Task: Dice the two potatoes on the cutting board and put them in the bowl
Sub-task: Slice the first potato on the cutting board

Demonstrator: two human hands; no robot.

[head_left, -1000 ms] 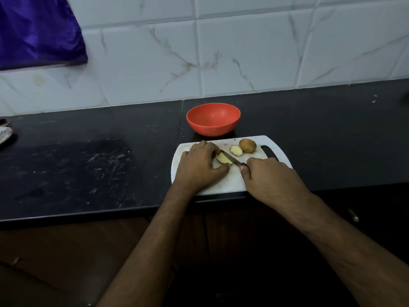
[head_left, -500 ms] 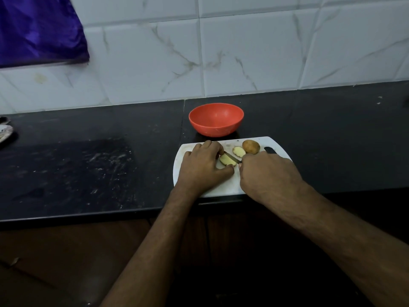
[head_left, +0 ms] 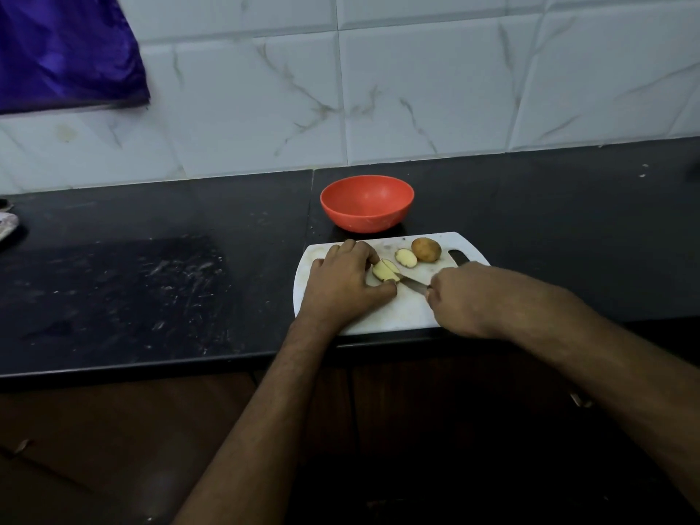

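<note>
Black stone forms the table, scuffed with pale marks toward 9 o'clock, and white marble-veined tiles back it at 12 o'clock. A purple cloth hangs at 10 o'clock, and dark cabinet fronts run below the table edge.

One white cutting board lies at the table's near edge. One red bowl stands just beyond it at 12 o'clock, nothing visible inside. On the board sit one whole potato, one cut piece touching it on its 9 o'clock side, and one sliced potato half.

The left hand curls over the sliced half, fingertips and thumb holding it down. The right hand has its grip closed around one knife, whose blade points toward 10 o'clock and meets the sliced half.
</note>
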